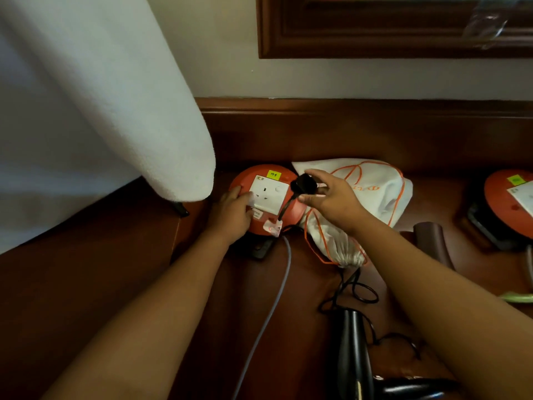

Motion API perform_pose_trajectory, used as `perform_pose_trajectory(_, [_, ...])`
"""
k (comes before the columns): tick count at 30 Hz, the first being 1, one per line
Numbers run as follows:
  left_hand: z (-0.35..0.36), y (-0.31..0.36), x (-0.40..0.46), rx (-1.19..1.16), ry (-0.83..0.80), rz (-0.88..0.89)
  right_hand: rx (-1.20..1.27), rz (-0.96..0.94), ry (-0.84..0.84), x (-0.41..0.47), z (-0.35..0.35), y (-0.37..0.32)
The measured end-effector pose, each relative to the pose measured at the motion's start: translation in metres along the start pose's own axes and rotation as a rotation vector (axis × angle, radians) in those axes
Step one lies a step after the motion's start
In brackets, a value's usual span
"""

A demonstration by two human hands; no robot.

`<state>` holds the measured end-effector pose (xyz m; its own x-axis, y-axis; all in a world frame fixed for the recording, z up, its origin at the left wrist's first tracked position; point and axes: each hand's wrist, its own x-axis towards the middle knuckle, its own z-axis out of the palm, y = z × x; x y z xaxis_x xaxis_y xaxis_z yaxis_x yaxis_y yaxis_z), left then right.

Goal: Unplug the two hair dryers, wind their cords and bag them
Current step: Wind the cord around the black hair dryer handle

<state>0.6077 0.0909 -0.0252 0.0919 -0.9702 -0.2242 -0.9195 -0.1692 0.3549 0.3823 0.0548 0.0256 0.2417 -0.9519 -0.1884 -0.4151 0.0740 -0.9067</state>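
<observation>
My right hand [331,199] pinches a black plug [302,184], held just right of the white socket plate [269,193] on an orange cable reel [245,177]. The plug is out of the socket. My left hand [233,212] presses on the left side of that reel, fingers at the plate's edge. The plug's black cord [354,287] runs down past the reel to a black hair dryer [353,356] lying at the bottom of the dark wooden surface. A white drawstring bag [372,192] with orange cords lies behind my right hand.
A white towel [101,111] hangs over the left. A grey cable [277,298] leads from the reel toward me. A second orange reel [510,203] sits at the far right, a brown object [432,241] beside it. A wooden frame [375,39] hangs on the wall.
</observation>
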Motion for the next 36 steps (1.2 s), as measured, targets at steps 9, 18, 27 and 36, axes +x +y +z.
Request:
perform_pose_trajectory(9, [0.037,0.070,-0.113,-0.716,0.017,-0.131,-0.397,-0.054,-0.219,-0.101,-0.012,0.039])
perform_pose_trajectory(18, [0.090,0.116,-0.196,-0.812,-0.138,-0.293,-0.269,0.031,-0.305,-0.157,-0.005,0.073])
perform_pose_trajectory(27, [0.108,0.131,-0.222,-0.724,-0.074,-0.424,-0.188,-0.099,-0.064,-0.213,-0.041,0.106])
perform_pose_trajectory(36, [0.108,0.142,-0.252,-0.655,0.015,-0.426,-0.477,0.075,-0.408,-0.285,-0.080,0.156])
